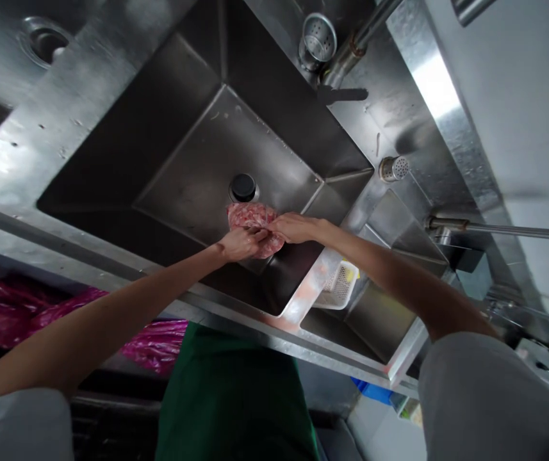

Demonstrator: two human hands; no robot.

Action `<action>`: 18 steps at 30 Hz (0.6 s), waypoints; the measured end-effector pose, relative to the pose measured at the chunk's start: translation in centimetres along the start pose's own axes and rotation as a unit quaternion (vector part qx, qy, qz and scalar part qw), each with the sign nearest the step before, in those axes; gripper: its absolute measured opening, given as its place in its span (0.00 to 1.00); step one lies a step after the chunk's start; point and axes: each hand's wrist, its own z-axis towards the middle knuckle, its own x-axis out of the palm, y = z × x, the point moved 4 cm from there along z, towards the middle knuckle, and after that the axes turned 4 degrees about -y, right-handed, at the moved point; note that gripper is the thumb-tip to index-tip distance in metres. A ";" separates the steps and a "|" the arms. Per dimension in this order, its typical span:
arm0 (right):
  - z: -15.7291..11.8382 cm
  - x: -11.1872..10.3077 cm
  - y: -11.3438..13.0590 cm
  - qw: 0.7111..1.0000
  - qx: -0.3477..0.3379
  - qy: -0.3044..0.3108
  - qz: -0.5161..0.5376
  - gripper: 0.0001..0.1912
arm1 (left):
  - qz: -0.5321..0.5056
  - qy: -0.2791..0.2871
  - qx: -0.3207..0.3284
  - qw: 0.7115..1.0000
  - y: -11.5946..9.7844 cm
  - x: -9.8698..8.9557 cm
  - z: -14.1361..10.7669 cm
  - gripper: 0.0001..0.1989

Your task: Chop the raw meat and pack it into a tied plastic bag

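Note:
A clear plastic bag of pinkish-red raw meat [244, 215] is down in the large steel sink [197, 153], close to the black drain plug [243, 187]. My left hand [244, 243] grips the bag from the near left side, fingers curled in. From the right, my right hand [293, 227] pinches the plastic near the top of the bag. Both hands are close together, almost touching. The meat's exact cut cannot be made out.
To the right, a smaller sink [375, 320] holds a white perforated basket [339, 288]. A perforated steel strainer cup [318, 40] and a tap [346, 64] stand along the back ledge. Another strainer [394, 168] lies farther right. Pink plastic bags [156, 342] are below the counter's front edge.

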 end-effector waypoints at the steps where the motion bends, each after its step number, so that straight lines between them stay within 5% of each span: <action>1: 0.1 0.0 0.0 1.000 0.003 -0.007 0.013 0.10 | 0.012 0.017 0.001 1.000 0.1 0.0 0.2 0.23; 7: 0.4 0.6 -1.2 0.967 0.077 -0.180 0.163 0.12 | 0.048 0.040 -0.012 0.998 0.9 -0.9 1.9 0.29; 12: 1.6 3.0 -3.9 0.831 0.192 -0.384 0.353 0.16 | 0.050 -0.043 -0.039 0.997 2.1 -2.4 3.7 0.18; 15: 2.0 4.3 -4.5 0.766 0.252 -0.423 0.414 0.19 | 0.054 -0.043 -0.044 0.997 2.6 -2.4 4.7 0.18; 18: 1.1 5.0 -3.9 0.732 0.271 -0.464 0.418 0.17 | 0.072 -0.015 -0.036 0.997 2.8 -2.0 6.0 0.19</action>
